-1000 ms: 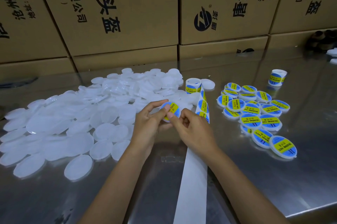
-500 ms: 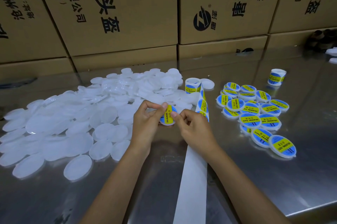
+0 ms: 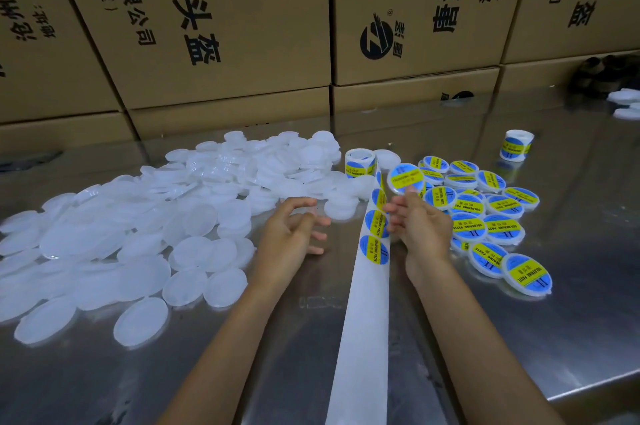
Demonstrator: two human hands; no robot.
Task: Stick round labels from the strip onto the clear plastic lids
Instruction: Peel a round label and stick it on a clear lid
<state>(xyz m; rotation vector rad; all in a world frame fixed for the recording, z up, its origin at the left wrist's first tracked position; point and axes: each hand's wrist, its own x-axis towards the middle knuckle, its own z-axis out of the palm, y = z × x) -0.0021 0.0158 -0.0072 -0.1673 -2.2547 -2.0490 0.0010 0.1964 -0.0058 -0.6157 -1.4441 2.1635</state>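
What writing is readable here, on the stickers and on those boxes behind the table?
"SOLDERING PASTE": on the labelled lids, yellow band; smaller print there is too small to read.
"头盔", sideways: on the cardboard boxes.
"有限公司", sideways: same boxes.
Labels on the strip and label roll: same design, text too blurred.

Head camera looks forward and down, close over the table [image 3: 571,338].

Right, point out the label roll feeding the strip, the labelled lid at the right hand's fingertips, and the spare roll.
label roll [image 3: 360,164], head view, its side.
labelled lid [image 3: 406,178], head view, label face.
spare roll [image 3: 516,146], head view, its side.
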